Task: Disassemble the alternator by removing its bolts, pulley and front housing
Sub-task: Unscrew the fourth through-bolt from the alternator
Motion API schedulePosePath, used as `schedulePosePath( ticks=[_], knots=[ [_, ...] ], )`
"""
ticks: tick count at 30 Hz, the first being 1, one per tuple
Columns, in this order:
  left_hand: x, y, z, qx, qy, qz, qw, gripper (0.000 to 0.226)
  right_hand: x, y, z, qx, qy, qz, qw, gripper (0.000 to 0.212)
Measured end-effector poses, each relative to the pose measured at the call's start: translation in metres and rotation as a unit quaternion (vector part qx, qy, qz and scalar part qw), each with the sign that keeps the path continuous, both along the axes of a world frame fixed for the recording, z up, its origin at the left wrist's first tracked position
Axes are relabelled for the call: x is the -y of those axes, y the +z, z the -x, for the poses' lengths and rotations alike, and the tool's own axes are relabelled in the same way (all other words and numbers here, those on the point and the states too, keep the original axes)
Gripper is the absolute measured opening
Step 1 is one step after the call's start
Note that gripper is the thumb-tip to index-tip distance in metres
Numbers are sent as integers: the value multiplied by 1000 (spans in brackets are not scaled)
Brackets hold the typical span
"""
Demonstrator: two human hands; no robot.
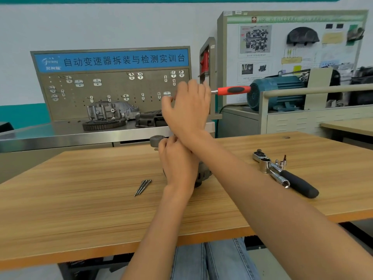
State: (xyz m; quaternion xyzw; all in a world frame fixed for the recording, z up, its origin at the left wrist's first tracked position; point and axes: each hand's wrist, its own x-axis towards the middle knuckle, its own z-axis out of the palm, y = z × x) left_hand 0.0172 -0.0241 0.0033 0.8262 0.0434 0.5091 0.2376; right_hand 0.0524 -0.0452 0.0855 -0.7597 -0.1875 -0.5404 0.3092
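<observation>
Our left hand (177,164) clamped the alternator (203,174); our right hand (187,110) gripped the red-handled ratchet (234,90). If it slipped off the pulley (157,140), we'd probably round the nut.

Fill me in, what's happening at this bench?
A person is taking apart an alternator on a wooden table. The left hand grips it near the pulley, while the right hand, crossed above, holds a red-handled tool. Several long bolts already lie on the table to the left. A ratchet with sockets lies to the right.
</observation>
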Motion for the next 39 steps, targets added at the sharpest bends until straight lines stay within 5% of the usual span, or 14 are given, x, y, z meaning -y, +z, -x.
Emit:
schedulePosePath(
  ticks=[4,7,11,13,15,16,18,21,23,24,26,32,35,39],
  knots=[
    [2,-1,-2,25,5,-3,1000,17,1,3,3,24,116,-111,987,30],
    [3,-2,-4,44,2,13,999,16,4,12,5,-51,263,-186,945,46],
    [4,-2,-4,49,22,-10,998,28,19,28,-3,-234,498,-312,774,51],
    [5,-1,-4,44,31,-15,998,31,27,30,-9,-285,618,-329,655,58],
    [5,0,-4,32,38,-22,998,33,29,30,-14,-298,668,-338,593,62],
    [4,-1,-4,28,40,-25,998,34,28,30,-13,-298,667,-340,592,64],
    [3,-1,-3,21,35,-24,999,34,25,30,-10,-293,616,-337,649,60],
    [0,1,-1,5,13,-6,1000,22,11,18,-1,-192,433,-278,836,41],
    [0,2,1,-11,5,-8,1000,15,4,1,0,-52,170,-111,978,21],
    [-1,2,1,-22,7,-18,1000,15,3,-5,-3,-7,35,-34,999,16],
    [-1,1,0,-32,19,-35,999,17,6,-8,-5,10,-68,17,998,21],
    [3,0,-3,6,15,0,1000,17,7,4,-1,-19,133,-66,989,25],
    [4,-1,-5,23,16,-5,1000,25,13,20,3,-170,422,-224,862,42],
    [4,-1,-4,20,35,-25,999,34,25,28,-8,-270,595,-345,674,58]
  ],
)
